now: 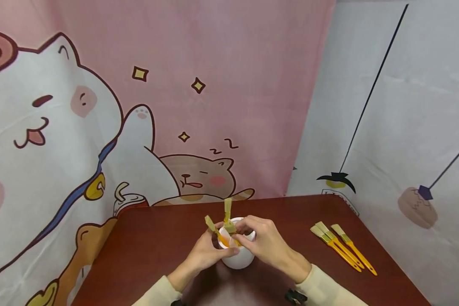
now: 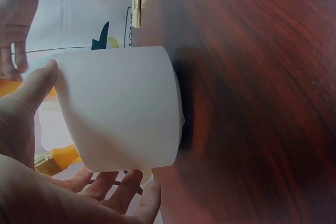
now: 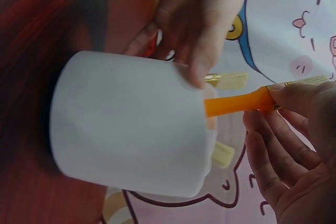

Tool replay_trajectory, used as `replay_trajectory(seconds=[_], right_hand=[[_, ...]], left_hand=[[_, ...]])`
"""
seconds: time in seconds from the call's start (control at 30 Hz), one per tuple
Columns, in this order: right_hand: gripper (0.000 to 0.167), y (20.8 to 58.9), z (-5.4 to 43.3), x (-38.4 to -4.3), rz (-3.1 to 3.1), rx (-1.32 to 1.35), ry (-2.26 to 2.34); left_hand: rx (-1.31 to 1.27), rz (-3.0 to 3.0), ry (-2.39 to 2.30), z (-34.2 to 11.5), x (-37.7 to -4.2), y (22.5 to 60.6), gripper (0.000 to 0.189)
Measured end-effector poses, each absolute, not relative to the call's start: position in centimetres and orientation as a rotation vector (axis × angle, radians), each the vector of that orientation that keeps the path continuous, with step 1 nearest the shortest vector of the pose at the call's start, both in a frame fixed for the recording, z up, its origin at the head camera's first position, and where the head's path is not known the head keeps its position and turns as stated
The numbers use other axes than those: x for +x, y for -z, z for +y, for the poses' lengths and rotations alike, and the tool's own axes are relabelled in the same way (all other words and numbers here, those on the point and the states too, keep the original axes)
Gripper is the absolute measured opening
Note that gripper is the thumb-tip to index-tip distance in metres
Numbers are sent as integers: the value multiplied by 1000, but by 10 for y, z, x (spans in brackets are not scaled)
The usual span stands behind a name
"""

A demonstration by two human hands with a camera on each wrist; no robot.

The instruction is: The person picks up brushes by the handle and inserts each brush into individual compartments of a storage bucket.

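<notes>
Pinching a brush (image 3: 231, 105) near its bristle end with my right hand (image 1: 267, 242), I see its long axis run roughly upright into the white cup (image 1: 238, 260) my left hand (image 1: 203, 253) grips.

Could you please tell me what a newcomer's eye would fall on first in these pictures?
Probably the huge white cartoon cat on the backdrop's left. Next comes the white cup mid-table, held in the left grip, while the right grip pinches a brush reaching into it. Three yellow-handled brushes lie on the table to the right.
</notes>
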State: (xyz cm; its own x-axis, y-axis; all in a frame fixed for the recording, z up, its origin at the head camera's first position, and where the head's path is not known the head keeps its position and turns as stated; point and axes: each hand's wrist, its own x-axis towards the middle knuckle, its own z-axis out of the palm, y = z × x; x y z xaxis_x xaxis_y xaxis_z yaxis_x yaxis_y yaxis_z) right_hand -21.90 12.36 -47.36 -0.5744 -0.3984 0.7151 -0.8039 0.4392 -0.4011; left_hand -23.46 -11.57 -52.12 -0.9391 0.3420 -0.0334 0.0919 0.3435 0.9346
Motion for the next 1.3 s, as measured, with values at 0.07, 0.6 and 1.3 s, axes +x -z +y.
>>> replay_trajectory(seconds=[0.07,0.6,1.3], right_hand=[[27,479,125,-220,-2185,1003,-1005],[26,493,124,-224,-2244,1027,-948],[25,498,131,-214,-2288,1088,-768]], left_hand=[[397,2377,-1641,-116,-234,522,103],[419,2434,-1650,-115,-236,518,103],[435,2468,-1621,-114,-233,519,106]])
